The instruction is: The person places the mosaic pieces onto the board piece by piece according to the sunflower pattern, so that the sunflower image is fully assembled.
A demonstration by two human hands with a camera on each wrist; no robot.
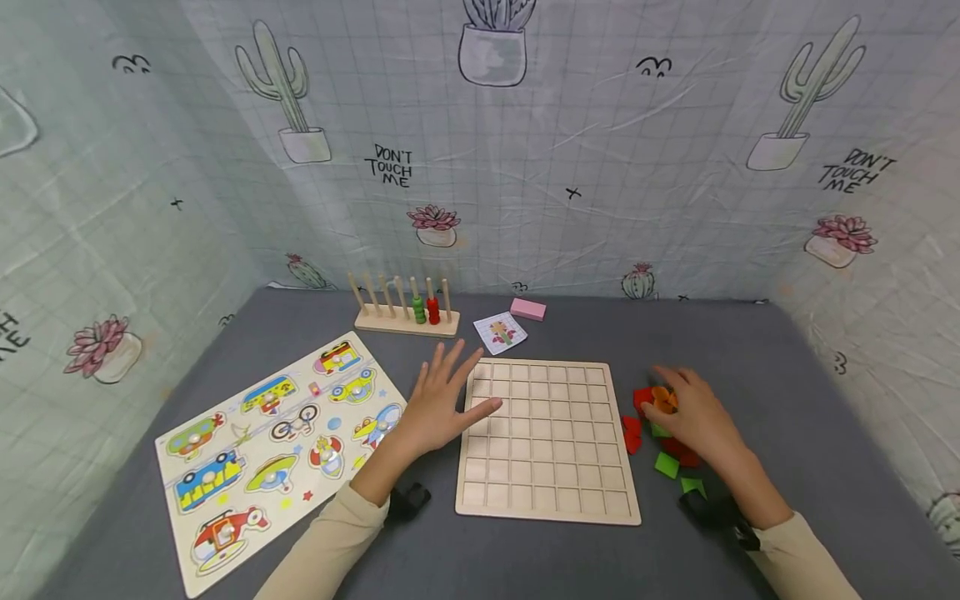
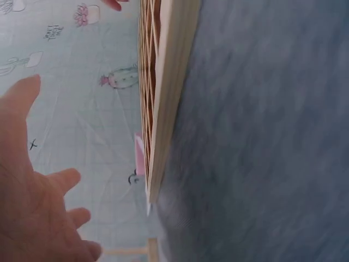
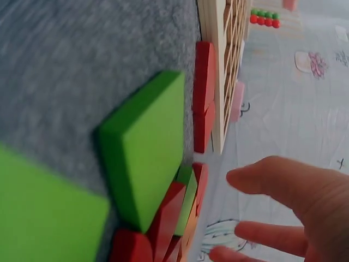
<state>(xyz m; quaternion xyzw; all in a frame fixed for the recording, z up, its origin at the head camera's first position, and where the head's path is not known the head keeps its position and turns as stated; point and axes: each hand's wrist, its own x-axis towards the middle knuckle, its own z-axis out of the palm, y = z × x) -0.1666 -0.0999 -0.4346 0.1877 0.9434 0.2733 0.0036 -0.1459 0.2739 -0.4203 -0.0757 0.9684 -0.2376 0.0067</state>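
A wooden grid board point(image 1: 547, 442) with square cells lies flat in the middle of the table. Over its upper left edge hovers my left hand point(image 1: 435, 412), fingers spread, holding nothing; the left wrist view shows the board's side edge point(image 2: 173, 82) beside it. To the board's right is a loose pile of red, green and orange square tiles, among them a green tile point(image 1: 667, 464) and red tiles point(image 1: 632, 435). My right hand point(image 1: 697, 417) is over this pile, thumb and fingers apart. In the right wrist view a thick green tile point(image 3: 147, 147) stands out below the hand.
A wooden puzzle board point(image 1: 281, 467) with vehicle pictures lies at the left. Behind stand a peg rack point(image 1: 405, 320) with green and red beads, a picture card point(image 1: 500, 333) and a pink block point(image 1: 528, 309). A patterned cloth point(image 1: 570, 167) encloses the table's back and sides.
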